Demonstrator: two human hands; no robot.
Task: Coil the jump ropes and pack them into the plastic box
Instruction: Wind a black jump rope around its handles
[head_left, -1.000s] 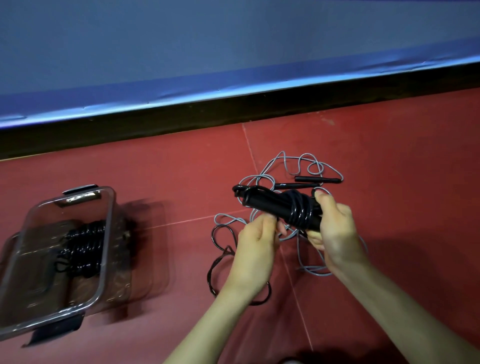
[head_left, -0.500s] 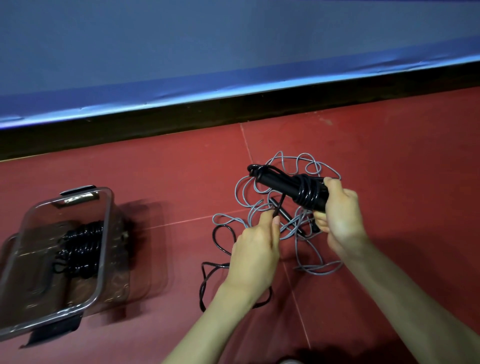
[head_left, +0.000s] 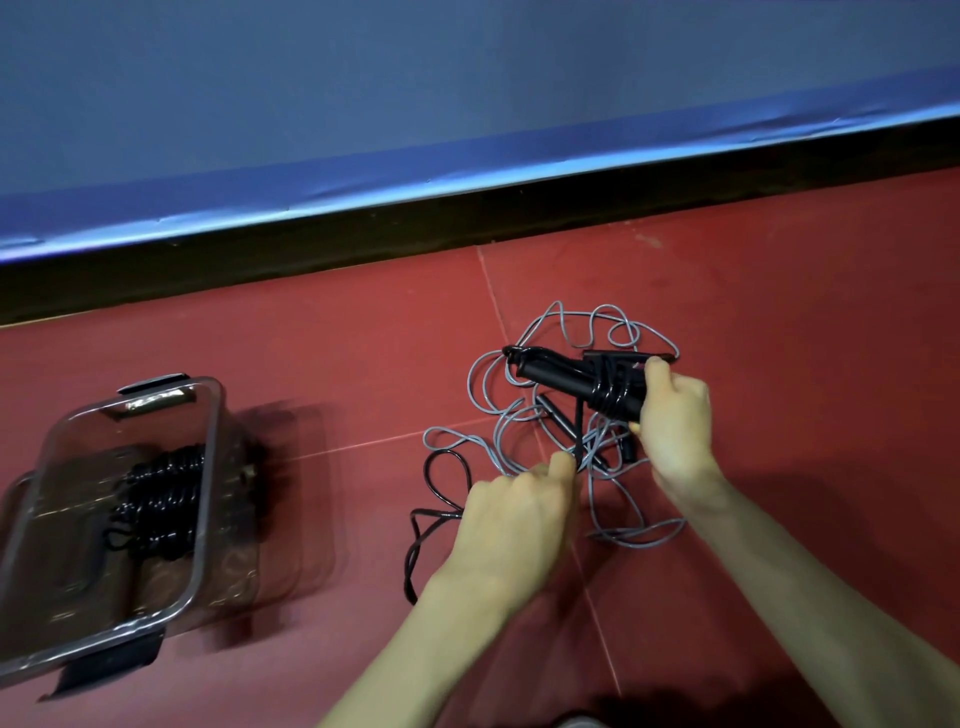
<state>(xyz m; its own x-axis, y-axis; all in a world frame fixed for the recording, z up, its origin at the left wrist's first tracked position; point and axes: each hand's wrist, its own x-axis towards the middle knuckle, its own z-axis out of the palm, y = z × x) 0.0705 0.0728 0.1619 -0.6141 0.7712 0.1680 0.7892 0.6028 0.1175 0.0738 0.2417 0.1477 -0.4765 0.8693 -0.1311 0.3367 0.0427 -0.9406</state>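
- Right hand (head_left: 672, 421) curled around the black handles (head_left: 566, 382) with black rope wound about them, thumb on top, bundle tilted up and away to its left, held above the floor.
- Left hand (head_left: 511, 525) lower and nearer the camera, back turned up, thumb and forefinger pinching the black rope (head_left: 578, 431) that runs taut from the wound bundle down to the fingertips.
- Both forearms bare, reaching in from the lower edge and converging toward the ropes.
- Beneath and beyond both hands, a loose grey jump rope (head_left: 558, 332) tangled on the floor; slack black rope looping on the floor just left of the left hand.
- Well to the left of the left hand, a clear plastic box (head_left: 205, 519), open, with a coiled black rope (head_left: 158, 493) lying inside.
- Red floor (head_left: 805, 338) with thin pale seam lines underneath everything.
- Beyond the hands, a dark baseboard strip (head_left: 311, 249) and a blue wall (head_left: 467, 93) above it.
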